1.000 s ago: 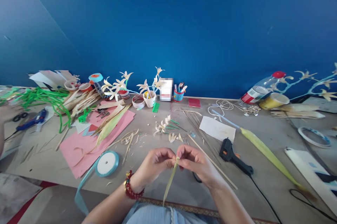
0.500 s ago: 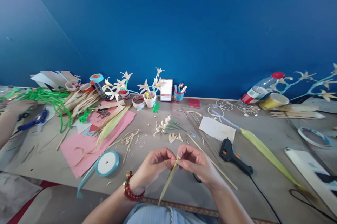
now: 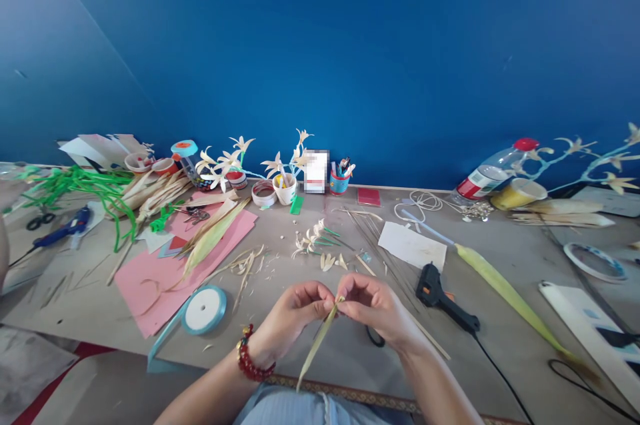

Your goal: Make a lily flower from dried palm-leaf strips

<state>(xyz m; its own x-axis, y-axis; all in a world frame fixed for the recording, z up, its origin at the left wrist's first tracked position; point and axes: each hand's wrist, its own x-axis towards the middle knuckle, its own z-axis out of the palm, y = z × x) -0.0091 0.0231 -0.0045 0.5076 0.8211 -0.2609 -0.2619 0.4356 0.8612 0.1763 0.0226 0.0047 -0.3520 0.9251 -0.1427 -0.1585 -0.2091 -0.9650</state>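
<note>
The pale green strip (image 3: 319,345) has swung its lower end a little leftward at the bottom middle of the frame. Lower left, the blue ribbon (image 3: 167,334), its tail dangling far down a second ago, now ends higher. A co-worker's arm (image 3: 3,248), stretched in half a second ago, has pulled back to the left edge, uncovering the scissors (image 3: 41,219).

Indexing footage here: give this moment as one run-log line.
left hand: pinching pale strip; right hand: pinching its upper end; lower end: free; nearby: cream flowers, black glue gun
</note>
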